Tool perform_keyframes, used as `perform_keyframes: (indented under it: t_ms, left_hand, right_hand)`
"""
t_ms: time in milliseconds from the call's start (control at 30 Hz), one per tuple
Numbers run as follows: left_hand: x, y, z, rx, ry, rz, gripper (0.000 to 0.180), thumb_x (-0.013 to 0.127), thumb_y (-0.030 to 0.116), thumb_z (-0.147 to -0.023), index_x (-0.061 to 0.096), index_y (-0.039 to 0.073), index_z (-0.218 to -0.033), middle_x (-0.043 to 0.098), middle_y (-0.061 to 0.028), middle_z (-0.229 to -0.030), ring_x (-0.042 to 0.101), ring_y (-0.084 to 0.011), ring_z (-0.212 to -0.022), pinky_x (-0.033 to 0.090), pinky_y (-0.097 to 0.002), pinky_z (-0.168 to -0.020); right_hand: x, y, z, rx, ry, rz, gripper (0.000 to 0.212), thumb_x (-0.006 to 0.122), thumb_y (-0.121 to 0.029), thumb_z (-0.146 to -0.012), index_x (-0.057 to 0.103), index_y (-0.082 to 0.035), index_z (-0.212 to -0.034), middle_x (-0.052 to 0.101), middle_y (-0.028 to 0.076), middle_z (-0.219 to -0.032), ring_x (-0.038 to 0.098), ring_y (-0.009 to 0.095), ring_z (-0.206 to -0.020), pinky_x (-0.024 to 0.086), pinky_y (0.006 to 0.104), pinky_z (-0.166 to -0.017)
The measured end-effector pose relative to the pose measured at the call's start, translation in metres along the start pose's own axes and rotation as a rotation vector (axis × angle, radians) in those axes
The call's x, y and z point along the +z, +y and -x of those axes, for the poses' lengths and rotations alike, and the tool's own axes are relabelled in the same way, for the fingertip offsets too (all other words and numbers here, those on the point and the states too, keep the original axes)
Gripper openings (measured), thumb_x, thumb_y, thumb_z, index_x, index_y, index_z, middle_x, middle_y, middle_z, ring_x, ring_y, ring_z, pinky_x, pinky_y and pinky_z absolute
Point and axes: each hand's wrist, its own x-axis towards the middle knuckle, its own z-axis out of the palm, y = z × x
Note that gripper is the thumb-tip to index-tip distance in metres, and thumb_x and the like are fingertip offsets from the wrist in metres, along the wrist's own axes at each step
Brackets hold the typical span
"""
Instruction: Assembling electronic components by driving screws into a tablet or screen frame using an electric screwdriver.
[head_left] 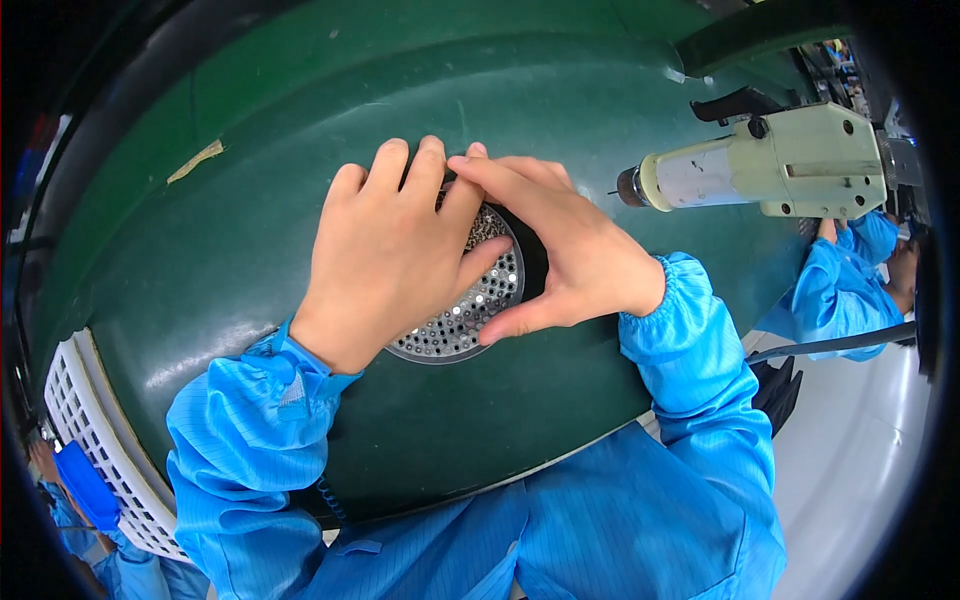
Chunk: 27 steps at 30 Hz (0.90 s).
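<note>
A round metal plate (462, 330) full of small holes lies on the green table, with many tiny metal pieces (489, 230) heaped near its far side. Over its left part rests my left hand (385, 245), fingers apart and pointing away from me, thumb stretched across the plate. My right hand (575, 240) curves around the right side, its thumb at the near right rim and its fingertips by the left index finger at the far side. A dark area (530, 262) shows between the plate and my right palm. Part of the plate is hidden under my hands.
A pale green machine head (800, 165) with a chuck and thin bit juts in from the right. On the left stands a white slotted basket (95, 440) with a blue piece (86, 485) on it. A tan scrap (195, 162) lies far left. Co-workers' blue sleeves (840, 290) show at the edges.
</note>
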Motion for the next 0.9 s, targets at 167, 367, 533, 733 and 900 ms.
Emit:
perform_keyframes:
  t_ms: [167, 367, 533, 733, 900]
  left_hand:
    - [-0.013, -0.003, -0.001, 0.029, -0.029, 0.092, 0.061, 0.069, 0.05, -0.073, 0.061, 0.005, -0.113, 0.058, -0.0108, -0.11, 0.051, -0.0251, -0.097, 0.041, -0.0365, -0.075]
    - [-0.023, -0.006, 0.009, -0.033, -0.085, 0.137, 0.072, 0.075, 0.05, -0.068, 0.057, -0.002, -0.115, 0.056, -0.014, -0.107, 0.054, -0.0294, -0.097, 0.043, -0.038, -0.08]
    - [-0.021, -0.004, 0.01, -0.066, -0.102, 0.072, 0.064, 0.076, 0.051, -0.065, 0.061, -0.001, -0.099, 0.053, -0.01, -0.085, 0.054, -0.0259, -0.075, 0.045, -0.0353, -0.064]
    - [-0.019, -0.002, 0.013, -0.053, -0.05, 0.057, 0.059, 0.075, 0.047, -0.069, 0.061, -0.002, -0.098, 0.054, -0.0105, -0.085, 0.056, -0.0265, -0.074, 0.046, -0.0365, -0.063]
    - [-0.027, 0.0, 0.017, -0.043, 0.001, 0.153, 0.051, 0.068, 0.039, -0.079, 0.06, -0.005, -0.104, 0.056, -0.0119, -0.088, 0.056, -0.027, -0.077, 0.047, -0.0368, -0.067]
  right_hand:
    - [-0.002, 0.002, 0.001, 0.017, 0.031, -0.04, 0.105, 0.082, -0.05, -0.063, 0.033, 0.0, -0.141, 0.051, 0.022, -0.13, 0.045, 0.038, -0.123, 0.031, 0.0432, -0.104]
    - [-0.004, 0.003, -0.005, 0.054, -0.001, -0.056, 0.1, 0.084, -0.045, -0.061, 0.038, 0.001, -0.138, 0.057, 0.017, -0.121, 0.052, 0.033, -0.108, 0.036, 0.0417, -0.094]
    - [0.001, 0.003, -0.005, 0.037, 0.009, 0.001, 0.094, 0.086, -0.045, -0.057, 0.048, -0.002, -0.131, 0.059, 0.013, -0.117, 0.053, 0.03, -0.1, 0.038, 0.0382, -0.086]
    - [0.004, 0.001, -0.007, 0.037, 0.022, 0.073, 0.089, 0.088, -0.045, -0.053, 0.055, -0.005, -0.126, 0.058, 0.01, -0.112, 0.054, 0.027, -0.095, 0.038, 0.0363, -0.083]
    - [-0.002, 0.002, -0.009, -0.018, 0.006, 0.109, 0.088, 0.086, -0.046, -0.054, 0.055, -0.005, -0.125, 0.057, 0.008, -0.11, 0.055, 0.026, -0.092, 0.039, 0.0358, -0.078]
